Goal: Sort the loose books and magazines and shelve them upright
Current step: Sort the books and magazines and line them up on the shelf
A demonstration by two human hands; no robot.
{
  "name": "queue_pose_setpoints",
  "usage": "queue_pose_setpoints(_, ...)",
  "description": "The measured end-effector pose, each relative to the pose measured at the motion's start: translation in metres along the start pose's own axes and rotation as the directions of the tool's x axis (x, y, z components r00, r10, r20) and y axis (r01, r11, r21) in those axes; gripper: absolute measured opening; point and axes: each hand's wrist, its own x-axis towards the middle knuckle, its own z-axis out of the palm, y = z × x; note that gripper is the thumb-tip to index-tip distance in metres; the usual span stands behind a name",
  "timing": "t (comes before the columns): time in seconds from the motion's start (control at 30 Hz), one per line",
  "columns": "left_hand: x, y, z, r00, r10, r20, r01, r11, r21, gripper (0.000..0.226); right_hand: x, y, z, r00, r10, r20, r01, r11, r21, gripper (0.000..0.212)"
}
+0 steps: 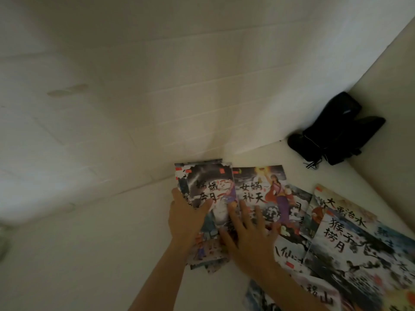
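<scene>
嫦娥奔月 book, 女娲补天 book, 猴子捞月 book

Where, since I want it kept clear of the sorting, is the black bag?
In the head view the black bag sits far right in the corner where the white surface meets the walls, beyond the spread books and apart from them.

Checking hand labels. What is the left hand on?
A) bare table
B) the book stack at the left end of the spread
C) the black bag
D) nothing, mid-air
B: the left hand holds the stack by its left edge, thumb across the top cover; the black bag sits apart in the corner.
</scene>
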Motion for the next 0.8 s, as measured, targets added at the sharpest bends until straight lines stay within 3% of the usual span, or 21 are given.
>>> queue_pose_setpoints(0.13,-0.005,-0.005,0.001,1.0,-0.003,-0.005,0.003,1.0,-0.018,0.078,-0.016,-0.022,0.0,0.998,-0.061,-0.004,0.061,0.996,0.059,0.058)
queue_pose_setpoints(0.23,-0.004,-0.016,-0.008,0.997,-0.067,0.046,0.07,0.995,-0.077,0.072,-0.011,-0.008,-0.026,0.988,-0.139,-0.069,0.151,0.965,0.215,0.06)
queue_pose_setpoints(0.3,-0.006,-0.025,-0.018,0.996,-0.07,0.057,0.074,0.995,-0.073,0.07,0.003,0.021,-0.04,0.981,-0.017,-0.194,0.074,0.953,0.294,0.058)
queue_pose_setpoints(0.37,-0.01,-0.033,-0.028,0.997,-0.058,0.04,0.06,0.997,-0.041,0.067,0.025,0.065,-0.045,0.954,0.17,-0.245,-0.116,0.969,0.219,0.059)
queue_pose_setpoints(0.47,-0.019,-0.04,-0.028,0.999,-0.048,-0.022,0.048,0.999,-0.005,0.069,0.037,0.098,-0.033,0.959,0.284,-0.018,-0.282,0.957,0.072,0.076)
queue_pose_setpoints(0.57,-0.029,-0.033,-0.019,0.998,-0.035,-0.057,0.037,0.998,0.043,0.072,0.028,0.08,-0.017,0.969,0.245,0.009,-0.246,0.969,0.032,0.093)
queue_pose_setpoints(0.73,-0.035,-0.028,-0.021,1.0,0.005,0.01,-0.004,0.994,-0.108,0.061,0.021,0.044,-0.003,0.985,0.16,-0.064,-0.161,0.987,-0.006,0.113)
queue_pose_setpoints(0.8,-0.028,-0.029,-0.03,0.995,-0.073,0.065,0.083,0.979,-0.185,0.065,0.021,0.038,-0.001,0.992,0.122,-0.042,-0.123,0.992,-0.021,0.115)
